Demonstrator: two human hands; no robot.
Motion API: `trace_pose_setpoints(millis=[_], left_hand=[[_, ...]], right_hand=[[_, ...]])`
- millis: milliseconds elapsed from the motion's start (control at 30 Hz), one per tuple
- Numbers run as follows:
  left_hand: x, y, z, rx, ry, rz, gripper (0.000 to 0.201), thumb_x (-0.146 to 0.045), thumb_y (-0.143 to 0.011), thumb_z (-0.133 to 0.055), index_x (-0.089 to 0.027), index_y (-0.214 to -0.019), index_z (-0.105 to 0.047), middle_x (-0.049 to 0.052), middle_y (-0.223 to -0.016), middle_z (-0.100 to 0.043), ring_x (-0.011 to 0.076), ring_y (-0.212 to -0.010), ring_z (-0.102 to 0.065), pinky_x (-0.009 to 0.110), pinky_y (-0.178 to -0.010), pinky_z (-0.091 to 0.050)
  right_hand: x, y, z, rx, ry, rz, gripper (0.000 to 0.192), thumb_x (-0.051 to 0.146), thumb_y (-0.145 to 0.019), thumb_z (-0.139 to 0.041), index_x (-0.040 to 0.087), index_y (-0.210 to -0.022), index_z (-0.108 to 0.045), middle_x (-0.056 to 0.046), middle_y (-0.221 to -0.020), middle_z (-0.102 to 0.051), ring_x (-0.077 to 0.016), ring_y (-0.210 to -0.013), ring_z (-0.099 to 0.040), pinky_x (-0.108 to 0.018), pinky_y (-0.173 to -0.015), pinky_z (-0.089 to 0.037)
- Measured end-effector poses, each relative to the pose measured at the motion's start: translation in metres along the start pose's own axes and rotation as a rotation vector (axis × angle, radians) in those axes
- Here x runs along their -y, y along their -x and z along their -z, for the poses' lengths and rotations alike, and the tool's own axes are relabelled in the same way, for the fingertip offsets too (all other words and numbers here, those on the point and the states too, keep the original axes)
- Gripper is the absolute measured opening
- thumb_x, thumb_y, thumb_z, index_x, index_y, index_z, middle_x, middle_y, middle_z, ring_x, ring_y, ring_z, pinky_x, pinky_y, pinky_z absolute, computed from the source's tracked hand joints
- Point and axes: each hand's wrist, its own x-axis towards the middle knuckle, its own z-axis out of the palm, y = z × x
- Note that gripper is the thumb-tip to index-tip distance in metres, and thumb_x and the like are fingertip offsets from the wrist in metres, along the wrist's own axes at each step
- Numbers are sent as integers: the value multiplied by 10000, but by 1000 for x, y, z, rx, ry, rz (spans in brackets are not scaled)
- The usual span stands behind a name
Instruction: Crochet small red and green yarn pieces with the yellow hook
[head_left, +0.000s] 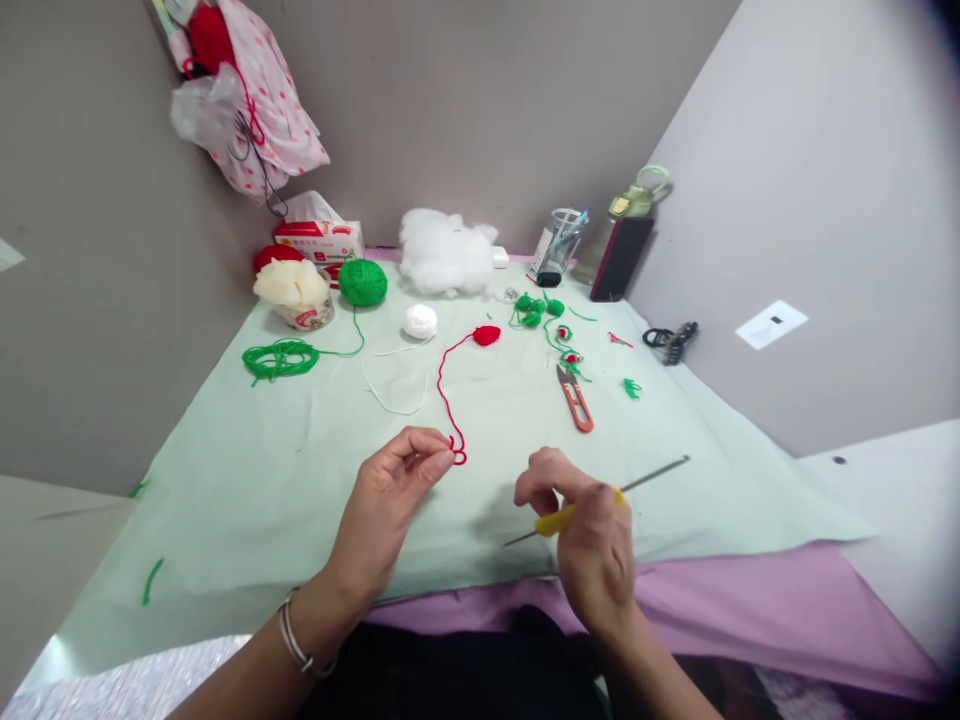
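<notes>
My left hand [390, 490] pinches red yarn [448, 400] end; yarn runs to small red piece [487, 335]. My right hand [589, 530] grips yellow-handled crochet hook [592, 500] above table [225, 480]. Orange snips [575, 398] nearby.

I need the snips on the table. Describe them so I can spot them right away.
Start at the pale green cloth covering the table, then look right of centre, beyond the right hand. The snips lie flat there, alone, just below the small green yarn pieces. Their orange handle loop is the only orange thing nearby.
</notes>
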Motion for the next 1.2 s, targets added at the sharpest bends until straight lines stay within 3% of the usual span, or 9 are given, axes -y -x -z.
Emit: trace_pose_setpoints(millis=[100, 267, 333, 567, 667, 767, 900, 1033, 1200], left_hand=[[-1, 1, -1, 4, 28, 19, 148, -308, -883, -817, -226, -797, -729, -4, -929, -685, 168, -943, -614, 271, -903, -463], [-3, 2, -4, 7, 44, 23, 150, -314, -887, -814, -223, -811, -722, -11, -889, -668, 163, -910, -591, 262, -871, -459], [-3, 2, -5, 2, 46, 21, 148, -309, -887, -813, -221, -812, -720, -10, -890, -662, 163, -908, -584, 263, -865, -457], [-7, 6, -7, 50, 97, 69, 173, -317, -886, -809, -208, -796, -708, -4, -885, -645, 173, -912, -561, 282, -895, -440], [-9, 6, -8, 86, 106, 99, 182, -316, -893, -792, -202, -787, -698, 2, -883, -639, 179, -916, -547, 290, -904, -428], [-11, 6, -7, 116, 107, 99, 178, -311, -901, -780, -201, -791, -694, 12, -899, -648, 189, -932, -551, 300, -907, -422], [-13, 5, -5, 127, 110, 123, 188, -321, -909, -780, -205, -791, -691, 9, -900, -643, 182, -909, -545, 294, -886, -419], [-12, 5, -4, 195, 182, 212, 198, -349, -938, -755, -207, -818, -689, 21, -915, -663, 199, -942, -577, 328, -942, -424], [-11, 5, -4, 206, 226, 225, 183, -345, -954, -744, -207, -843, -701, 19, -884, -658, 198, -941, -588, 335, -964, -430]], right_hand=[[-2, 2, -2, -35, -70, 33, 647, 637, -1097, -284, 221, -753, -640, 12, -647, -506, -146, -620, -475, -313, -598, -374], [-2, 0, -8, -32, -18, 101, 141, 341, -1066, -595, 256, -997, -684, 14, -842, -655, -133, -759, -618, -268, -693, -490], [-1, -2, -11, -34, 45, 142, 52, 232, -1036, -631, 252, -1007, -670, 12, -852, -664, -134, -769, -630, -261, -696, -507], [-9, 1, -21, -38, 371, 541, 289, 14, -952, -641, 205, -1165, -681, -79, -950, -724, -203, -842, -665, -339, -725, -573], [-13, 3, -24, -72, 370, 598, 342, -20, -926, -657, 182, -1199, -688, -101, -988, -728, -214, -892, -672, -350, -756, -582], [-8, 2, -22, -44, 228, 462, 285, -2, -947, -639, 205, -1135, -698, -65, -956, -735, -185, -873, -682, -318, -769, -576], [-2, -2, -15, -41, 3, 129, 114, 161, -1006, -645, 231, -964, -725, -18, -856, -723, -165, -808, -676, -293, -748, -555], [-8, -6, -15, -59, -323, -189, 167, 358, -988, -710, 228, -887, -744, -8, -795, -713, -164, -761, -683, -291, -730, -565], [-18, -8, -21, -115, -526, -337, 236, 458, -922, -784, 223, -910, -782, -11, -806, -726, -163, -770, -698, -303, -773, -564]])
